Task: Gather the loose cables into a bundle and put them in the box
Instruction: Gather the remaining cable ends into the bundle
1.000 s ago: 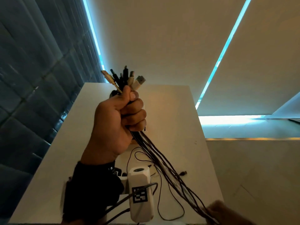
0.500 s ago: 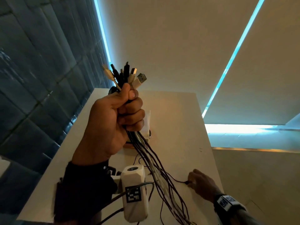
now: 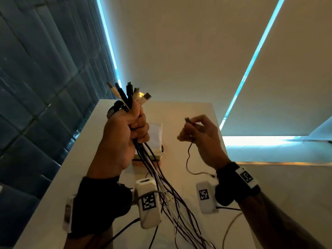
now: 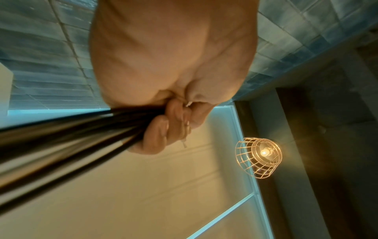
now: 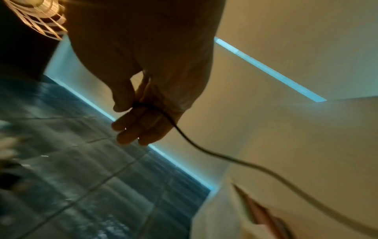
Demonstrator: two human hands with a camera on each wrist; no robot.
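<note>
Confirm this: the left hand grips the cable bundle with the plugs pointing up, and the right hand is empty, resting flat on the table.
Not quite. The left hand does grip the cable bundle with the plugs pointing up, but the right hand is not empty or resting on the table: it is raised and pinches a thin dark cable by its end. The head view shows this, and the right wrist view confirms the pinch.

box (image 3: 154, 141) between hands, dangling cables (image 3: 167, 191) nearside

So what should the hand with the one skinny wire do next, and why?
Probably bring it across to the bundle. The right hand pinches a lone thin cable by its plug, held apart, while the left hand grips all the others with plugs pointing up.
</note>
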